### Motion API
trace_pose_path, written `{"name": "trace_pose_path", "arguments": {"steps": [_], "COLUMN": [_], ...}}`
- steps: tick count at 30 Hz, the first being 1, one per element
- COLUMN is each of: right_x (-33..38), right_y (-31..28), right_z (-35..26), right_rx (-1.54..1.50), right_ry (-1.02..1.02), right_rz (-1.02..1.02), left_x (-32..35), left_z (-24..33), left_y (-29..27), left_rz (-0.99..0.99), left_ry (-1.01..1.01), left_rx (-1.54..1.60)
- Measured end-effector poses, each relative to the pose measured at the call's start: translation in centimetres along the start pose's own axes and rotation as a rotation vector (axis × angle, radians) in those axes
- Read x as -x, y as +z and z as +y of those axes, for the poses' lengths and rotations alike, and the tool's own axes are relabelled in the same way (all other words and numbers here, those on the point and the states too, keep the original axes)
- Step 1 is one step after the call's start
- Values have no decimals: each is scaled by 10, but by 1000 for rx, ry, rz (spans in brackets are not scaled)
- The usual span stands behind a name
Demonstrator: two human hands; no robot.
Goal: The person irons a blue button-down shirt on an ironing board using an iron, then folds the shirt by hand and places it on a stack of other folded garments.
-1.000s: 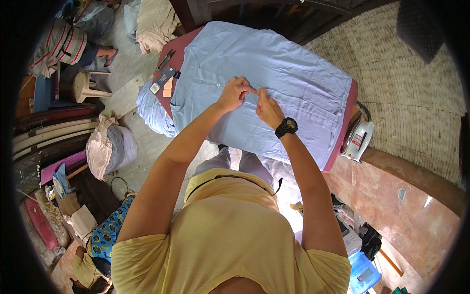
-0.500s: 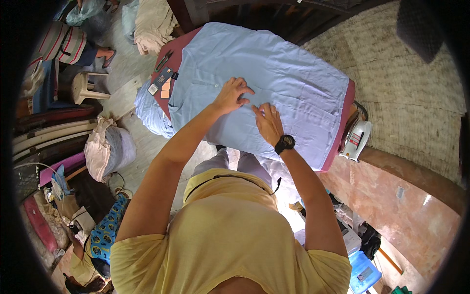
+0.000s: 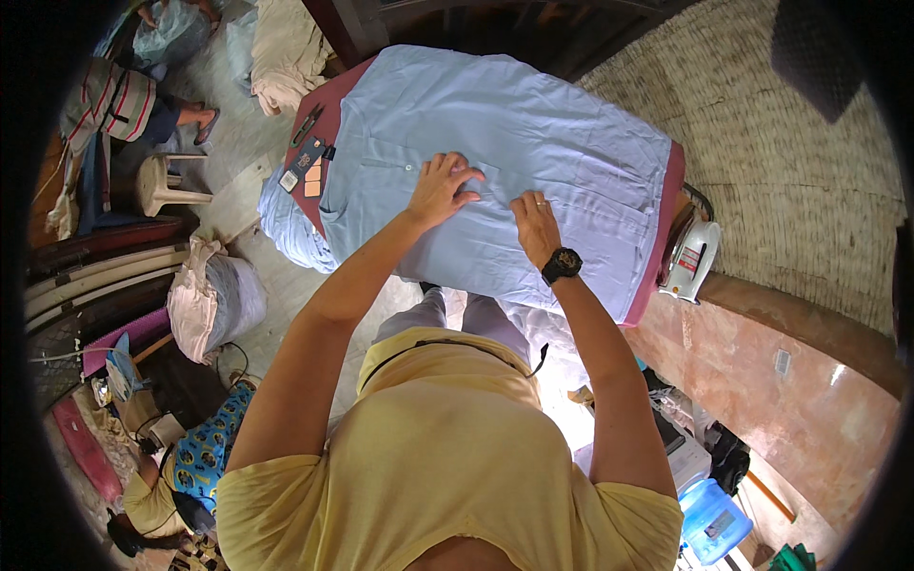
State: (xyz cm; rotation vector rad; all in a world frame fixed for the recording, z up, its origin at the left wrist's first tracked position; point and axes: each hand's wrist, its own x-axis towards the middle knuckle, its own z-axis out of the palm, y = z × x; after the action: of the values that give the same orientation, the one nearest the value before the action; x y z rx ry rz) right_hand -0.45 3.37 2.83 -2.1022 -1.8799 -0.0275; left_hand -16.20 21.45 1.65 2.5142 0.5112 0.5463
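Note:
A light blue shirt (image 3: pixel 571 143) lies spread over a maroon-covered board (image 3: pixel 675 176), its neck end to the left and a short buttoned placket in its upper part. My left hand (image 3: pixel 440 193) rests on the cloth just right of a small button, with thumb and fingers apart in a loose curve. A short way to the right, my right hand (image 3: pixel 538 228), with a black watch (image 3: pixel 563 265) on its wrist, has its fingers bent and closed down on the shirt's fabric. The cloth under the fingertips is partly hidden.
An iron (image 3: pixel 692 262) stands beyond the board's right end. Dark tags (image 3: pixel 303 162) and thread snippers (image 3: pixel 307 125) lie at its left end, above hanging blue cloth (image 3: pixel 290 224). Farther left are a plastic stool (image 3: pixel 164 186), a full bundle (image 3: pixel 217 295) and other people.
My right hand has shifted slightly right, and its outstretched fingers have drawn in and bent onto the cloth. My left hand stays nearly in place, a little to the left.

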Motion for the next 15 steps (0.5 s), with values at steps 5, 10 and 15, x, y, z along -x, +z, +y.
{"name": "trace_pose_path", "arguments": {"steps": [5,10,15], "right_x": [10,-3,-36], "right_y": [-2,-12,4], "right_z": [-2,-13,0], "right_rx": [-33,-192,-437], "right_ry": [30,145,18], "right_rz": [-11,71,71], "left_x": [9,19,22], "left_z": [9,17,38], "left_y": [7,28,17], "left_rz": [40,57,28], "left_ry": [90,55,64], "left_rx": [-109,-63,-126]}}
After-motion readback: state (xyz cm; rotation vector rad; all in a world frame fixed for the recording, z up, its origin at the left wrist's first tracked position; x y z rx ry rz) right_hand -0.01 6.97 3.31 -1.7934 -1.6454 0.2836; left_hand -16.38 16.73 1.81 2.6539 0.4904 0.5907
